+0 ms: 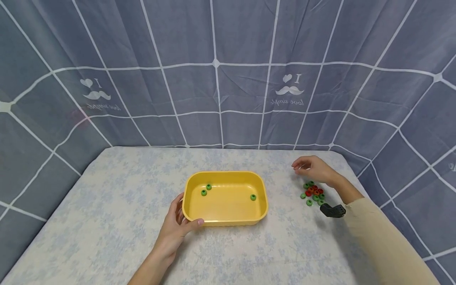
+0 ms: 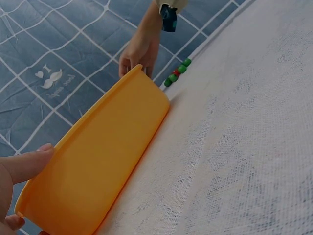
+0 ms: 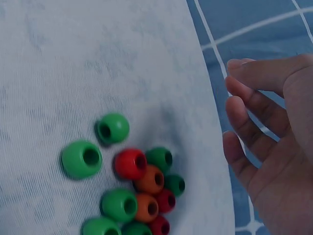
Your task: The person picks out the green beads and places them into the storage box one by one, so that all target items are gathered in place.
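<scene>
So there's a yellow tray (image 1: 228, 208) sitting around the middle of the table (image 1: 117, 221), a bit back of center. Inside it, two green beads (image 1: 204, 192) sit just beside each other toward the tray's back left corner, and a third green bead (image 1: 253, 197) is over near its right end.

The left hand (image 1: 172, 229) has the tray by its front left corner: thumb on the rim, other fingers curled around the outside of the left wall. Can't really tell if those are pressed together, they're partly hidden.

Off to the right, well apart from the tray and closer to the table's right edge, is a bunch of green, red and orange beads (image 1: 316, 198), mostly bunched up with a few strays. The right hand (image 1: 315, 168) hovers just behind them, toward the back right corner of the table. Its fingers are loosely bent and slightly spread, thumb tip right by the forefinger; can't say if those two touch.

There's a beige sleeve (image 1: 384, 241) on that arm plus a black gadget (image 1: 333, 210) at the wrist. Backdrop's a blue-gray curtain (image 1: 242, 91) with white grid lines.
</scene>
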### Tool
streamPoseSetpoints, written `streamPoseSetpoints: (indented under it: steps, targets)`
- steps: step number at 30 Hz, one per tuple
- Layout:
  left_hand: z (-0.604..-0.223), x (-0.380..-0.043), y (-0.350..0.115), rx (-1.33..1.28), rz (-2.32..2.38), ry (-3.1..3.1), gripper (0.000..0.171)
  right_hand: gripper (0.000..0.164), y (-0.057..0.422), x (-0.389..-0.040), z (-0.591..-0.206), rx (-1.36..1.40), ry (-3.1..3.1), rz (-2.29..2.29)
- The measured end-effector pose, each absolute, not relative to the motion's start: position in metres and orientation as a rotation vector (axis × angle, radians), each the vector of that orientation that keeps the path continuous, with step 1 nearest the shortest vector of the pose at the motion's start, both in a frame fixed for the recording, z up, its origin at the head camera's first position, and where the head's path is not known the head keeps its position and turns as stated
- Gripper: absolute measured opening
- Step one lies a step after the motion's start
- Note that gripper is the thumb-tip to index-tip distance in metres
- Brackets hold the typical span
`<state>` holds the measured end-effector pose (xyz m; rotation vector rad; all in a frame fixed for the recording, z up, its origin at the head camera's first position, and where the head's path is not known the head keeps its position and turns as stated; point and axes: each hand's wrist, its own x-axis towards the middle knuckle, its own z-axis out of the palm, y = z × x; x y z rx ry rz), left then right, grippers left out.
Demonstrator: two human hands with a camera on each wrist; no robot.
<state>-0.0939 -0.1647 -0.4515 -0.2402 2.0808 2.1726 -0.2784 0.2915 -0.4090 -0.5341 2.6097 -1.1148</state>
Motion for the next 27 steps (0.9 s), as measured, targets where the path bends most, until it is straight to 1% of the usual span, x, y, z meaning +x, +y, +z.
streamPoseSetpoints:
  steps: [10,16,27]
  targets:
    - [-0.452,-0.093,-0.166,-0.228,2.184,2.078,0.107,0.027,0.326,-0.277,-0.417,-0.383,2.713,-1.068]
    - [-0.453,-0.094,-0.165,-0.221,2.192,2.063,0.106,0.026,0.347,-0.274,-0.426,-0.344,2.694,-1.074]
    - [-0.454,-0.094,-0.166,-0.226,2.192,2.065,0.107,0.027,0.361,-0.271,-0.444,-0.311,2.581,-1.088]
